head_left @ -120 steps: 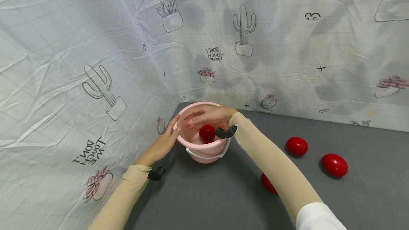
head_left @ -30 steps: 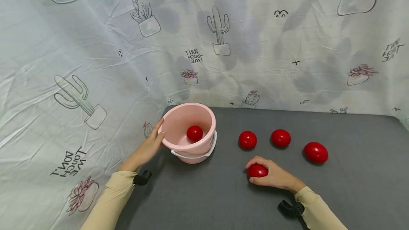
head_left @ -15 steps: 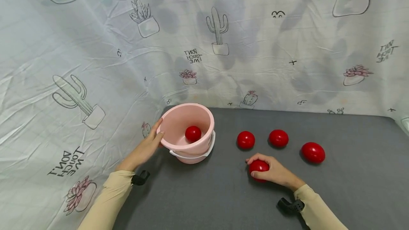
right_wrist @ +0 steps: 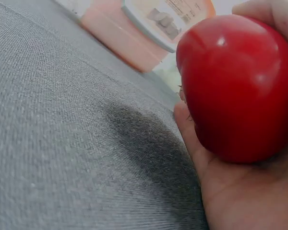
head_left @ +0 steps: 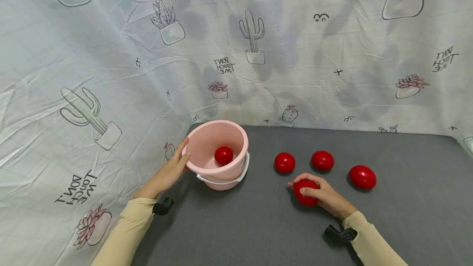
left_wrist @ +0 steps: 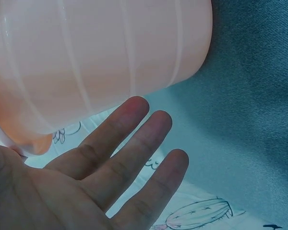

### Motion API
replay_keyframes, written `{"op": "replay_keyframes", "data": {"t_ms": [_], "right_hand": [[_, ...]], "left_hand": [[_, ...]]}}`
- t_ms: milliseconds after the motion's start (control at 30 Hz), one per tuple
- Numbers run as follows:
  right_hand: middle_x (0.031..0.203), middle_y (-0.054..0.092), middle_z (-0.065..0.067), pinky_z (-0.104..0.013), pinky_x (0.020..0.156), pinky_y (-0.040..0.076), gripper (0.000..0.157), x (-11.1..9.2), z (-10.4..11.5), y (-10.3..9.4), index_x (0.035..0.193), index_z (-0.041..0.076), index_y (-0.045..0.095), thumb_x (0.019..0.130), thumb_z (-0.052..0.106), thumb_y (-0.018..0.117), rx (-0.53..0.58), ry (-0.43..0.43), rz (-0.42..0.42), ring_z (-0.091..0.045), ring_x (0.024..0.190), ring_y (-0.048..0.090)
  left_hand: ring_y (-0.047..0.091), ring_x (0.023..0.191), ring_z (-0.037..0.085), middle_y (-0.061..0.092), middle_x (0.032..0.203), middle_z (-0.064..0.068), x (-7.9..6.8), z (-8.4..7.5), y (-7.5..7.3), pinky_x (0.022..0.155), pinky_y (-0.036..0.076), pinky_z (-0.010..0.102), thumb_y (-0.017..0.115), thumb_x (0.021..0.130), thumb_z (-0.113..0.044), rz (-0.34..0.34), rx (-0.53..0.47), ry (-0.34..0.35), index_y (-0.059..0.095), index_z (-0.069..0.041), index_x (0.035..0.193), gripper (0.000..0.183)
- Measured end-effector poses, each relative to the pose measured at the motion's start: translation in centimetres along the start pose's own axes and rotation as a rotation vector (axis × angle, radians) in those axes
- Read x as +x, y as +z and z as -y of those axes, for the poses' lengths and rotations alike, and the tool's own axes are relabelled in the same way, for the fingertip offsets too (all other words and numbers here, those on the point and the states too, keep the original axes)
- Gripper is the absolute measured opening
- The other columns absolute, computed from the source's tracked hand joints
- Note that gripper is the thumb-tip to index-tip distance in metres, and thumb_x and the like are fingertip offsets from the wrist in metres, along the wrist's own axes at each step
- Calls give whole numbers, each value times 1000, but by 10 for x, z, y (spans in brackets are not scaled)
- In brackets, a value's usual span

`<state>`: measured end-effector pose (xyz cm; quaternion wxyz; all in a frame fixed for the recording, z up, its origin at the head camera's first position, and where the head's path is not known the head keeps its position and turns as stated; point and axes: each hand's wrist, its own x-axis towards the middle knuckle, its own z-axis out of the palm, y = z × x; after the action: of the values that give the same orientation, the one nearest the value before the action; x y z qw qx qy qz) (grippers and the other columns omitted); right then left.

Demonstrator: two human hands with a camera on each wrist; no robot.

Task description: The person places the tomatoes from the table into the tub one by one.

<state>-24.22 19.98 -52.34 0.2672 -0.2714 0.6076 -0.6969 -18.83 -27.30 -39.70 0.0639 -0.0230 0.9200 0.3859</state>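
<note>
Near the middle of the grey table my right hand [head_left: 327,194] grips a red tomato [head_left: 306,192], fingers on the far side and thumb across the front. The right wrist view shows its glossy, lobed skin [right_wrist: 240,86] against the palm. My left hand [head_left: 169,173] touches the left rim of a pink bucket [head_left: 221,172]. In the left wrist view three of its fingers [left_wrist: 139,139] are straight and spread beside the bucket wall. Another red tomato [head_left: 223,156] lies inside the bucket. The bucket's white handle [head_left: 242,175] hangs down in front.
Three more red tomatoes lie beyond my right hand: one on the left [head_left: 284,163], one in the middle [head_left: 322,161] and one on the right [head_left: 362,177]. A cactus-print curtain [head_left: 295,60] borders the table's back and left.
My right hand has left the bucket and now grips a tomato on the table. Over the last second hand and tomato shifted slightly right. My left hand stays at the bucket.
</note>
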Motion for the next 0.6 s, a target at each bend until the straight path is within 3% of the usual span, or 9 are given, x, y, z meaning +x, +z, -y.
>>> {"op": "replay_keyframes", "data": {"t_ms": [133,300,433,600], "right_hand": [[128,67,-4,-27,101,52,31,3,1,-1,132,-2,53,103,8,51,-1,9,4,-12,121,62],[125,68,-4,-27,99,53,30,11,13,-1,130,-3,55,102,7,52,-24,-29,-3,-13,118,63],[122,68,-3,-28,96,54,28,23,40,-3,129,-1,56,102,7,53,-66,-61,-26,-12,116,63],[124,68,-1,-31,93,57,26,47,90,-6,128,6,59,103,10,54,-70,-100,-71,-13,115,64]], "left_hand": [[64,120,36,44,155,21,1,2,1,110,39,63,30,109,-50,-7,2,8,-2,-44,161,62],[66,120,32,44,156,17,1,3,-1,112,36,65,30,108,-53,2,-13,18,-2,-48,160,61],[66,120,31,58,143,18,1,3,-2,112,35,67,30,108,-54,1,-6,13,-2,-51,159,60],[65,121,33,56,145,18,1,4,-2,112,35,65,30,108,-53,0,-3,11,-2,-50,159,60]]}}
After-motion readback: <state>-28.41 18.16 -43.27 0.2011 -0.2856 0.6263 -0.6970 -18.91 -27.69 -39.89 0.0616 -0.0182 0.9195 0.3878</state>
